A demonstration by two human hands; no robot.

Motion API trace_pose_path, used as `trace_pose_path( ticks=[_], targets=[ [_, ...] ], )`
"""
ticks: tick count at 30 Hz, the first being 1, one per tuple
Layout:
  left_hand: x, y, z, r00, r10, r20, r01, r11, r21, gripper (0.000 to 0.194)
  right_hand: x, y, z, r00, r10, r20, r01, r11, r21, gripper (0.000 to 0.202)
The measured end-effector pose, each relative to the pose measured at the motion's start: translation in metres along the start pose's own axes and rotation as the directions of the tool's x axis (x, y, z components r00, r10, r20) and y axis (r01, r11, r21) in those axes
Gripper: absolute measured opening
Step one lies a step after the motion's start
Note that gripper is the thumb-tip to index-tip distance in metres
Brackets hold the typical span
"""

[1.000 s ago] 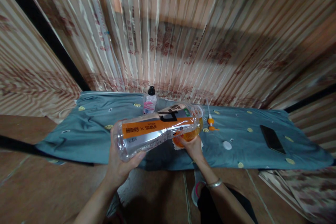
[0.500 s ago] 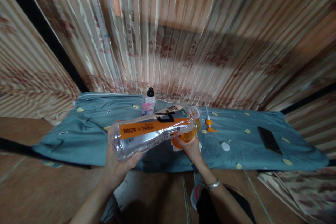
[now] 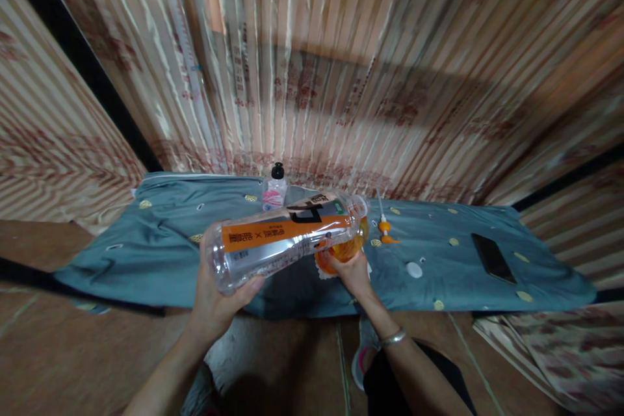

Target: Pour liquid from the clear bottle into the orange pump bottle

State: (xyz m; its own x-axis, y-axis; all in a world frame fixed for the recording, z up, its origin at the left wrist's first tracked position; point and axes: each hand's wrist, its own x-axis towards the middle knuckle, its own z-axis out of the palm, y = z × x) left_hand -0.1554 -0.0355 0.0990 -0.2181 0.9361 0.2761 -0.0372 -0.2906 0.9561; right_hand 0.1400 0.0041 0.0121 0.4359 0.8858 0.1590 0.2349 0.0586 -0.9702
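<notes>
A large clear plastic bottle with an orange and silver label lies tilted on its side in the air, its open neck pointing right. My left hand is wrapped round its base. Below and behind the neck, my right hand is closed on an orange see-through bottle, partly hidden by the clear one. The clear bottle's mouth is close to the top of the orange bottle; I cannot tell whether they touch. An orange pump head with a clear tube lies to the right of them.
A small bottle with a black cap stands at the back of the blue-green cloth. A white round cap and a dark phone lie to the right. A striped curtain hangs behind; black poles flank it.
The view has shifted slightly, so the things on the cloth appear a little further left. Both hands keep their hold, and the clear bottle stays at nearly the same tilt.
</notes>
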Motion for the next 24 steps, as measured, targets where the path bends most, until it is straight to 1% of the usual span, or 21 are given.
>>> trace_pose_path(
  ticks=[1, 3, 6, 11, 14, 16, 19, 24],
  targets=[
    [0.001, 0.003, 0.000, 1.000, -0.007, 0.011, 0.007, 1.000, -0.004, 0.102, 0.000, 0.000, 0.000, 1.000, -0.003, 0.000, 0.003, 1.000, -0.001, 0.054],
    [0.004, 0.008, -0.001, 0.997, -0.030, 0.069, 0.029, 0.999, 0.013, 0.103, 0.001, -0.001, 0.000, 1.000, -0.003, 0.006, 0.003, 1.000, 0.006, 0.054],
    [0.007, 0.012, -0.002, 0.996, -0.035, 0.076, 0.034, 0.999, 0.012, 0.104, 0.001, -0.001, -0.001, 1.000, 0.021, 0.005, -0.021, 1.000, 0.015, 0.055],
    [0.003, 0.008, 0.002, 1.000, 0.003, 0.028, -0.003, 1.000, 0.004, 0.102, 0.001, -0.001, 0.001, 0.998, 0.052, -0.017, -0.052, 0.998, 0.027, 0.058],
    [0.001, 0.005, 0.003, 0.998, -0.011, 0.066, 0.010, 1.000, 0.015, 0.105, 0.002, 0.002, 0.002, 0.998, 0.058, -0.013, -0.057, 0.998, 0.030, 0.059],
    [0.000, 0.004, 0.006, 1.000, 0.027, -0.004, -0.027, 1.000, -0.004, 0.106, 0.002, 0.004, 0.002, 0.998, 0.060, -0.008, -0.060, 0.998, 0.030, 0.061],
    [-0.003, 0.007, 0.010, 1.000, 0.014, -0.025, -0.015, 1.000, -0.025, 0.105, 0.002, 0.007, 0.001, 0.998, 0.057, -0.008, -0.057, 0.998, 0.029, 0.062],
    [-0.004, 0.012, 0.011, 1.000, -0.002, -0.007, 0.002, 1.000, -0.016, 0.103, 0.002, 0.007, 0.001, 0.999, 0.040, -0.015, -0.040, 0.999, 0.035, 0.058]
  ],
)
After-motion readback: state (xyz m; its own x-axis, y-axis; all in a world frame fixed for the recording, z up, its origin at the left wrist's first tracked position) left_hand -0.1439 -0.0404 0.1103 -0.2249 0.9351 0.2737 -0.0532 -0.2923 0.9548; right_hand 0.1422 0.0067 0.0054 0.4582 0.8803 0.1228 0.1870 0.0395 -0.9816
